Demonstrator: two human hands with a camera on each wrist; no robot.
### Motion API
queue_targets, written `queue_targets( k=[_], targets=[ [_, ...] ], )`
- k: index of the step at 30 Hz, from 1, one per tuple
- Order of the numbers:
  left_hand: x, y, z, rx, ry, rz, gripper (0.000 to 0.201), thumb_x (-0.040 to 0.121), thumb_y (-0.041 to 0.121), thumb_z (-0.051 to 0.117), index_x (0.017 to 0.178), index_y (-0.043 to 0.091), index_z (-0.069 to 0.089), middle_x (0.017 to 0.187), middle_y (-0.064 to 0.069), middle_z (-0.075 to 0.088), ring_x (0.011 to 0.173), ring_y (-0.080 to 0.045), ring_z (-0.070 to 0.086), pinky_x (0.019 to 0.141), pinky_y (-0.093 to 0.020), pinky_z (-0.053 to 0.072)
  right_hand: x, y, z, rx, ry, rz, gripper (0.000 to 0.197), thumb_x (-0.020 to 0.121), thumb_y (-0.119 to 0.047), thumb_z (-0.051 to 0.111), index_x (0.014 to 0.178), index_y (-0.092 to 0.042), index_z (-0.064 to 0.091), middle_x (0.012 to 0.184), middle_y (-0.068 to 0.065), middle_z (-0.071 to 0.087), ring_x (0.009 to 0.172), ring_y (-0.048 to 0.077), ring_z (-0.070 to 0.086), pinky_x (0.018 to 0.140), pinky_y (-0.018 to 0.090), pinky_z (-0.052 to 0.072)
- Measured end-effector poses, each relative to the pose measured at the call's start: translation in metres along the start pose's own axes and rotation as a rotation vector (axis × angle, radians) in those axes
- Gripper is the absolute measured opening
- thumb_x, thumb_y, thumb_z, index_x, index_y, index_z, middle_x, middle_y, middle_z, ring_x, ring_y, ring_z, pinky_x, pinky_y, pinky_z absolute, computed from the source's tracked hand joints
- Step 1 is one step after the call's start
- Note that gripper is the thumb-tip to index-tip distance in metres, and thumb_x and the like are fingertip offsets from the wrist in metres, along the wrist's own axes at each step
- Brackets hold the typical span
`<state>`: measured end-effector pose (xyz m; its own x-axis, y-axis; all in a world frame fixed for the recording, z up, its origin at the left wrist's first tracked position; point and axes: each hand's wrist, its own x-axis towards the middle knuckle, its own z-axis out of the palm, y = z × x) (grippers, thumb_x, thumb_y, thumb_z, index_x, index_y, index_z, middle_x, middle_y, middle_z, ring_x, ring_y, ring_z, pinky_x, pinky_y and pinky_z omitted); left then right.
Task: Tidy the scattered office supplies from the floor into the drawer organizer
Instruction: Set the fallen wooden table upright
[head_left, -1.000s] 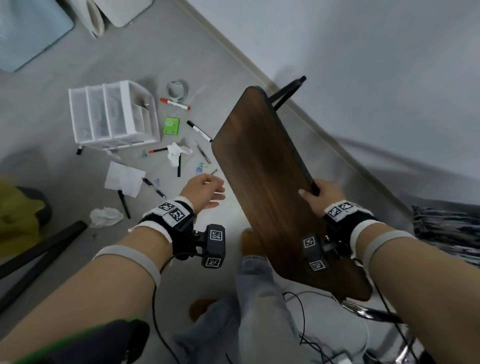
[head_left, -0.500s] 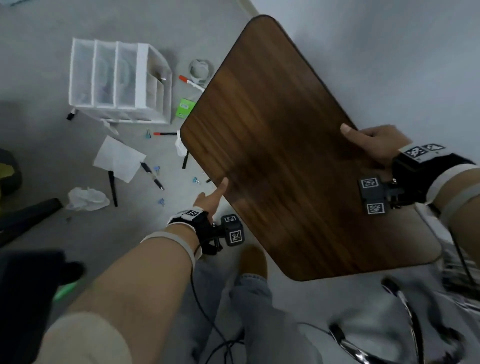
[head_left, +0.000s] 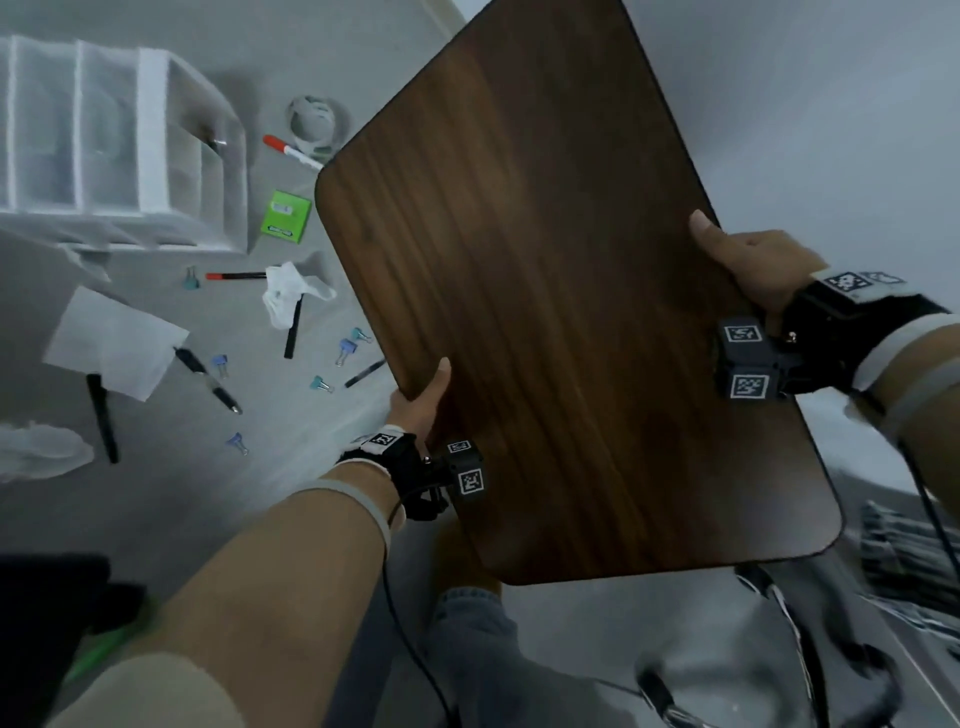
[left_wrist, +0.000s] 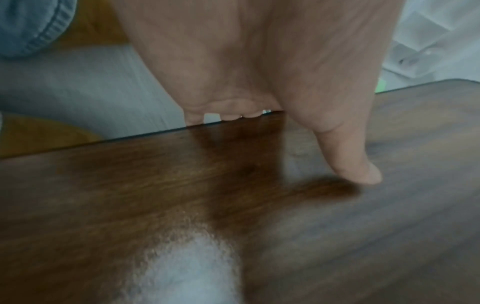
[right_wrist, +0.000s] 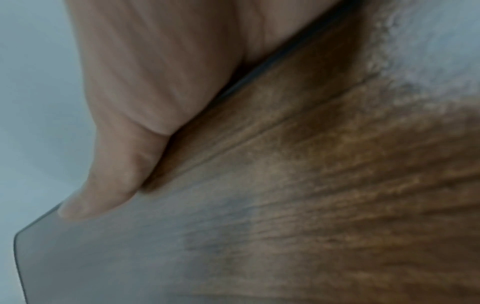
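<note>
Both hands hold a dark wooden tabletop (head_left: 561, 291) above the floor. My left hand (head_left: 421, 400) grips its left edge, thumb (left_wrist: 348, 160) on top and fingers underneath. My right hand (head_left: 748, 260) grips the right edge the same way, thumb (right_wrist: 109, 181) lying on the wood (right_wrist: 311, 205). The white drawer organizer (head_left: 119, 150) stands on the floor at upper left. Around it lie a red-capped marker (head_left: 291, 151), a green box (head_left: 285, 217), a red pen (head_left: 234, 276), black pens (head_left: 208, 379), several binder clips (head_left: 345, 351) and a tape roll (head_left: 311, 122).
White paper (head_left: 114, 343) and crumpled tissues (head_left: 288, 296) lie among the supplies. A black pen (head_left: 101, 415) lies at left. My jeans leg (head_left: 478, 649) is below the board. Black cables and metal frame parts (head_left: 779, 623) lie at lower right. The wall (head_left: 831, 104) is at right.
The tabletop has swung from nearly edge-on to flat-faced and closer to the camera. My left hand, free a second ago, now grips its left edge. The right hand kept its hold.
</note>
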<state>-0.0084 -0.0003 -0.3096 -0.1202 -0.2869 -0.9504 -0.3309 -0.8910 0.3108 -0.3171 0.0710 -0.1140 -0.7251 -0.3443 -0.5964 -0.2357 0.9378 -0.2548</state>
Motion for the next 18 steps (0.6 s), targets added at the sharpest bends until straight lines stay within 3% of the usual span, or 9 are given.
queue_targets(
  k=[2,3,6,9,12,15,17,18],
  targets=[
    [0.0,0.0,-0.001,-0.001,0.042,0.018,0.112,0.062,0.075,0.071,0.148,0.014,0.034,0.15,-0.009,0.045,0.132,-0.036,0.048,0.104,-0.05,0.043,0.005,0.003,0.009,0.017,0.026,-0.019,0.09,0.078,-0.081,0.045,0.098,0.004,0.068,0.074,0.017,0.065,0.057,0.031,0.057,0.055,0.029,0.041],
    [-0.001,0.002,-0.003,0.022,0.058,0.024,0.1,0.073,0.069,0.067,0.149,0.012,0.033,0.15,-0.009,0.045,0.132,-0.036,0.048,0.097,-0.046,0.047,0.008,0.003,0.012,0.029,0.064,-0.045,0.087,0.079,-0.079,0.048,0.097,0.004,0.068,0.084,0.023,0.068,0.067,0.035,0.063,0.061,0.032,0.045],
    [-0.003,0.009,-0.01,0.106,0.089,0.046,0.091,0.082,0.068,0.059,0.149,0.01,0.035,0.146,-0.009,0.049,0.125,-0.034,0.055,0.072,-0.033,0.048,0.016,-0.003,0.018,0.023,0.154,-0.105,0.074,0.087,-0.067,0.052,0.101,0.004,0.068,0.101,0.025,0.069,0.089,0.038,0.065,0.075,0.038,0.049],
    [-0.011,0.02,-0.014,0.216,0.146,0.117,0.077,0.091,0.063,0.048,0.143,0.007,0.043,0.137,-0.007,0.056,0.112,-0.031,0.059,0.06,-0.025,0.044,0.029,-0.01,0.025,-0.032,0.154,-0.096,0.062,0.092,-0.053,0.056,0.125,-0.001,0.055,0.122,0.022,0.062,0.107,0.037,0.06,0.078,0.035,0.043],
    [-0.015,0.025,-0.016,0.287,0.164,0.152,0.062,0.098,0.057,0.037,0.135,0.009,0.048,0.129,-0.009,0.059,0.111,-0.032,0.058,0.086,-0.034,0.047,0.043,-0.008,0.031,-0.019,0.103,-0.026,0.074,0.087,-0.052,0.062,0.141,-0.007,0.04,0.135,0.019,0.054,0.117,0.039,0.056,0.088,0.038,0.045],
    [-0.019,0.025,-0.014,0.308,0.183,0.158,0.063,0.099,0.058,0.03,0.136,0.01,0.046,0.127,-0.018,0.06,0.113,-0.038,0.059,0.1,-0.047,0.045,0.055,0.001,0.04,-0.045,0.115,0.028,0.086,0.079,-0.058,0.063,0.147,-0.015,0.034,0.141,0.019,0.047,0.122,0.041,0.051,0.101,0.048,0.045],
    [-0.023,0.026,-0.005,0.32,0.196,0.179,0.06,0.099,0.057,0.03,0.139,0.014,0.045,0.129,-0.02,0.058,0.113,-0.039,0.059,0.1,-0.049,0.045,0.058,0.01,0.046,-0.077,0.137,0.049,0.085,0.08,-0.056,0.062,0.15,-0.02,0.029,0.146,0.018,0.038,0.129,0.042,0.044,0.106,0.049,0.039],
    [-0.027,0.027,0.002,0.306,0.194,0.194,0.057,0.099,0.055,0.032,0.137,0.015,0.045,0.126,-0.019,0.059,0.105,-0.037,0.063,0.093,-0.047,0.049,0.058,0.014,0.049,-0.093,0.135,0.05,0.083,0.08,-0.055,0.061,0.15,-0.023,0.03,0.148,0.018,0.035,0.13,0.043,0.042,0.108,0.048,0.038]
  ],
)
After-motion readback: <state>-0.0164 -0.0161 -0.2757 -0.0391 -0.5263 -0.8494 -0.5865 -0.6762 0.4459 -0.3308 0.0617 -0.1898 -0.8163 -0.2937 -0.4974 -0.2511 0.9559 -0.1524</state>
